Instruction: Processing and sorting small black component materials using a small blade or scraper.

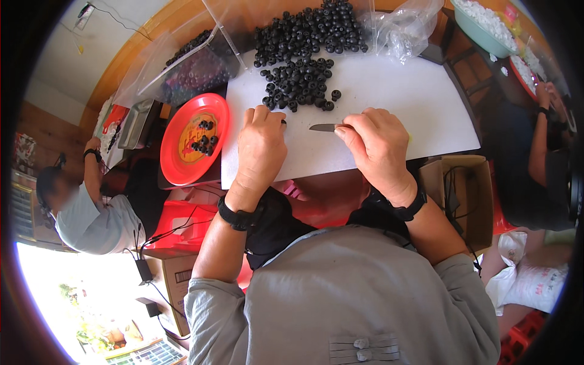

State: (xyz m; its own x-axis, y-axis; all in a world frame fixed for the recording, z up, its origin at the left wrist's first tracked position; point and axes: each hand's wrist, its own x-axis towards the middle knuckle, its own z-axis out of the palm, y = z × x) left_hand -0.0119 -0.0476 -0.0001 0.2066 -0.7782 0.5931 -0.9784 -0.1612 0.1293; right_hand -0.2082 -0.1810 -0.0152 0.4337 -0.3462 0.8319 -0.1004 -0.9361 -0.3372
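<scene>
My right hand (383,146) is closed around the handle of a small knife (322,128), its blade pointing left over the white tabletop (395,91). My left hand (263,143) pinches a small round black part (283,123), mostly hidden behind the fingers. Blade and part are a short way apart. Beyond my hands lies a heap of small black round parts with holes (298,82), spreading back into a clear plastic bin or bag. To the left, a red plate (225,118) holds several similar black parts on its orange-yellow middle.
A clear plastic bag (404,30) lies at the back right. A cardboard box (477,231) with cables stands right of my lap, another box (176,280) at lower left. One person (100,216) sits at left; another person's arm (538,140) is at right, near a green basin (483,27).
</scene>
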